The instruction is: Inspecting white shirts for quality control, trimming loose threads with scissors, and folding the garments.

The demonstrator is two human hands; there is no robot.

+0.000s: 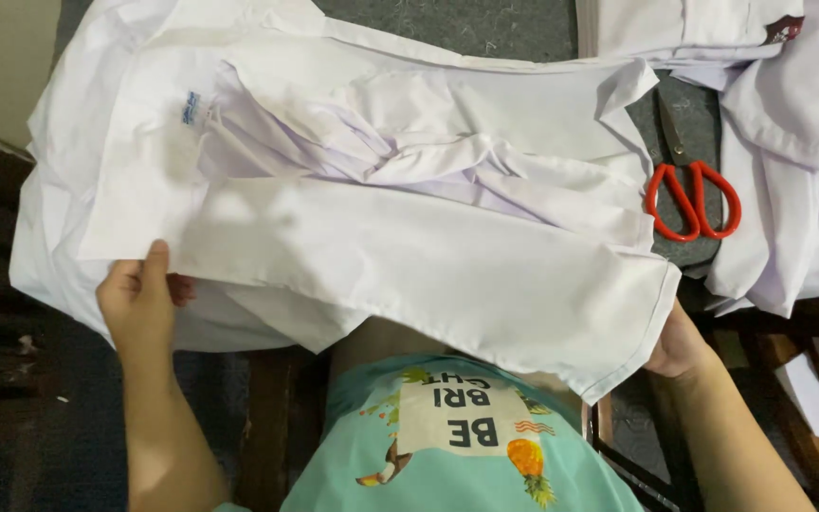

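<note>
Left hand first: thumb on top, fingers tucked under, its grip pinching the near left edge of the white shirt. The forearm comes straight up from below, wrist bent slightly inward. Over on the other side, the right hand sits under the hemmed corner of the same fabric; the cloth covers its fingers, so I cannot tell how that grip is set, only that it touches the shirt from beneath, forearm angling in from the lower right.

The shirt lies spread across the desk, a smooth flat panel folded toward the person, bunched and creased in the middle, with a small blue label near the collar at the upper left.

Just beside its right edge, red-handled scissors rest on the dark grey desk top. More white garments are heaped at the far right. Dark floor shows below left.
</note>
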